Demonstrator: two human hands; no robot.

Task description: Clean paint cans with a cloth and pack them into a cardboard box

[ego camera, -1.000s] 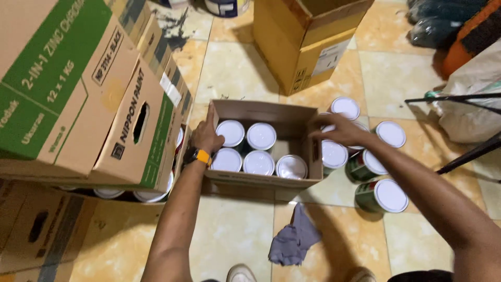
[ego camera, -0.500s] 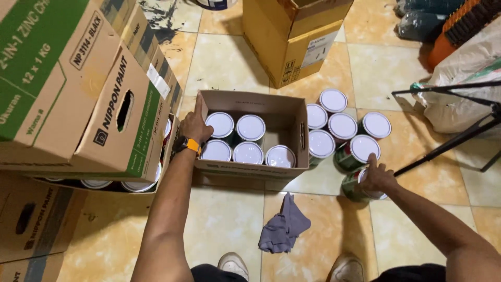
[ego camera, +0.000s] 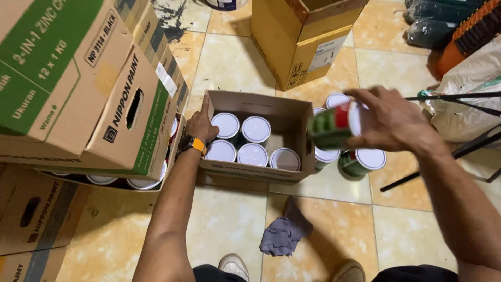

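An open cardboard box (ego camera: 284,112) sits on the tiled floor and holds several white-lidded paint cans (ego camera: 252,154). My left hand (ego camera: 201,124), with an orange-strapped watch on the wrist, rests on the box's left wall. My right hand (ego camera: 394,122) holds a green and red paint can (ego camera: 330,127) on its side in the air, just right of the box. Below it, more white-lidded cans (ego camera: 361,162) stand on the floor to the right of the box.
Stacked cardboard cartons (ego camera: 78,89) fill the left side, with can lids showing under them. A yellow-brown open box (ego camera: 302,39) stands behind. A grey rag (ego camera: 284,232) lies near my shoes. A white sack (ego camera: 469,99) and dark metal rods (ego camera: 449,151) are at the right.
My right hand has lifted one can off the floor group at the right and carried it up and left toward the box. My left hand has stayed on the box's left wall.
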